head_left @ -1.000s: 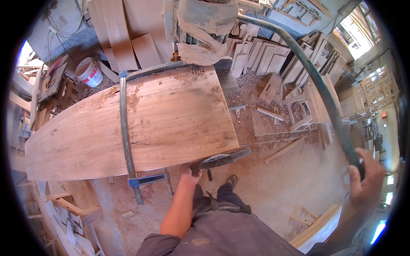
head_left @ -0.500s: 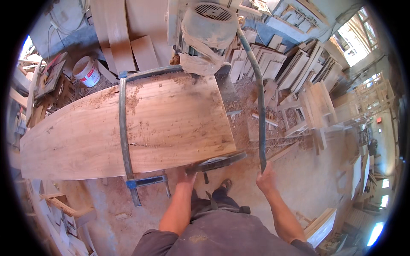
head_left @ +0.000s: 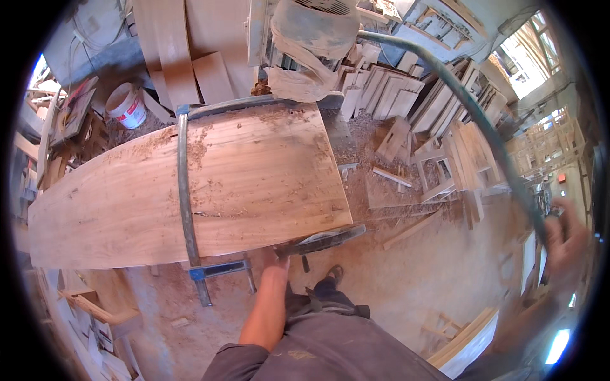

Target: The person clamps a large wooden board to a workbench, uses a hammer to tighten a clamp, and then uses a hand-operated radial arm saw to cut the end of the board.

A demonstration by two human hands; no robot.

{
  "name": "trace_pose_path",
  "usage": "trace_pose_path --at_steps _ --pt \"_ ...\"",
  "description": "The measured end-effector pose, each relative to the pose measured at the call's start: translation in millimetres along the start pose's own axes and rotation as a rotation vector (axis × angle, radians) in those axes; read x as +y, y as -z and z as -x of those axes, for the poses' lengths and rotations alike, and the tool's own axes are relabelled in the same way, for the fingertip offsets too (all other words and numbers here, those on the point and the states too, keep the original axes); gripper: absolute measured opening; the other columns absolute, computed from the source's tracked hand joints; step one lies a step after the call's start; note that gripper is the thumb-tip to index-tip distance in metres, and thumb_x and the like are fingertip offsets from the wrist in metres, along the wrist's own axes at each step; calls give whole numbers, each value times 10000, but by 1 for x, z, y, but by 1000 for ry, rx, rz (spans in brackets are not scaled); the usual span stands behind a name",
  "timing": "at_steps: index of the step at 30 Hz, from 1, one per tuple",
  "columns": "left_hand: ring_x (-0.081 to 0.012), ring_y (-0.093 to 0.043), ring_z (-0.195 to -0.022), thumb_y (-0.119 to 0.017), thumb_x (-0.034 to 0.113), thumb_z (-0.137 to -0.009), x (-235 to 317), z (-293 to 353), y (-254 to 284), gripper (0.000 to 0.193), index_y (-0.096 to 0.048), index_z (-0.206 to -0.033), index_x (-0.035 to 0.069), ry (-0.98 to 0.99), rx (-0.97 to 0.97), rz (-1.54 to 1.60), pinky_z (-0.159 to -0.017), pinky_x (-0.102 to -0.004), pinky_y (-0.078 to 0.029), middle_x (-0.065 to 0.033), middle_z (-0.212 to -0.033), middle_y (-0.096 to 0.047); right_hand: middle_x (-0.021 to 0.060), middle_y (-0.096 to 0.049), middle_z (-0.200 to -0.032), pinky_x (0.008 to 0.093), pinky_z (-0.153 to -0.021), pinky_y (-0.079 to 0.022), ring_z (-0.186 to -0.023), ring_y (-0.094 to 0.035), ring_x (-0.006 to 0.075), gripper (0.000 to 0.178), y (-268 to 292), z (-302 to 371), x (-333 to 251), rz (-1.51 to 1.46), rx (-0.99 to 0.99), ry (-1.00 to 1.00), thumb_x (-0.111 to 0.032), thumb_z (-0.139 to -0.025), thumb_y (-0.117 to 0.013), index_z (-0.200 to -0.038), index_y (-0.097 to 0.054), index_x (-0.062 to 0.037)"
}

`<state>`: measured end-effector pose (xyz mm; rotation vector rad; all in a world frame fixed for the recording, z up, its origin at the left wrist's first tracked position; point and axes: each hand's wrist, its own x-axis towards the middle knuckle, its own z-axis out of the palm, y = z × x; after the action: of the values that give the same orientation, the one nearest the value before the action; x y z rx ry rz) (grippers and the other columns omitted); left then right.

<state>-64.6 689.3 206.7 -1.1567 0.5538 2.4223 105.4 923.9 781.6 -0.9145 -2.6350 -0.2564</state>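
A broad wooden panel [head_left: 267, 171], dusted with shavings, lies before me with a long metal bar clamp [head_left: 185, 184] across it. My left hand [head_left: 270, 256] is at the panel's near edge, between the clamp's blue jaw [head_left: 219, 269] and a dark, rounded metal piece [head_left: 324, 239]. Its fingers are mostly hidden under that edge. Far to the right, my right hand [head_left: 565, 244], smeared by motion, is closed around the near end of a long grey-green pipe [head_left: 467, 101]. The pipe's far end reaches the dusty motor housing [head_left: 314, 35] behind the panel.
A white bucket [head_left: 127, 106] stands beyond the panel at left. Boards [head_left: 171, 51] lean at the back, and stacked offcuts [head_left: 394, 92] fill the far right. A wooden frame [head_left: 435, 168] sits on the shaving-strewn floor. More timber [head_left: 467, 343] lies at lower right.
My right hand has swung outward to the right, taking the pipe's near end with it. The left hand stays at the panel's edge, and the panel keeps its place.
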Motion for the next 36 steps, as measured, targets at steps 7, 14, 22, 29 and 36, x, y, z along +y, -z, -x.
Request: trace_pose_path --at_steps 7,14,22,29,36 --pt "-155 -565 -716 -568 244 -957 -4 -15 14 141 -581 -1077 171 7 11 75 -796 -560 -559 23 -864 -563 272 -570 -734 547 -595 -414 -722 -584 489 324 -242 134 6 -281 -432 -164 -115 -773 -638 -1056 -523 -9" --pt "-203 -630 -851 -605 260 -934 0 -17 10 163 -609 -1047 142 31 1 24 -832 -487 -555 1 -878 -637 290 -605 -724 566 -602 -447 -736 -620 487 305 -314 144 11 -382 -490 -130 -131 -803 -620 -1050 -466 -38" --pt "-267 -618 -1074 -608 328 -935 -25 -71 93 298 -609 -1168 141 -608 -332 -708 -944 -456 -509 -48 -1120 -674 70 -601 -783 282 -618 -466 -727 -584 126 337 28 -19 0 124 -103 -113 -194 -988 -547 -1294 -563 -55" --pt "-273 -568 -1154 -508 407 -968 -13 -71 70 383 -562 -1242 144 40 -379 -101 -1010 -460 -456 -58 -1222 -624 43 -473 -617 280 -525 -363 -553 -443 115 281 -3 -7 23 158 -54 84 -157 -924 -607 -1186 -612 -57" --pt "-274 -524 -1212 -433 455 -986 -11 -78 66 447 -518 -1295 143 146 -425 -57 -1044 -455 -425 -68 -1312 -570 157 -525 -629 404 -559 -429 -563 -581 308 263 -84 35 -6 -68 -212 17 -65 -772 -626 -1030 -621 -15"
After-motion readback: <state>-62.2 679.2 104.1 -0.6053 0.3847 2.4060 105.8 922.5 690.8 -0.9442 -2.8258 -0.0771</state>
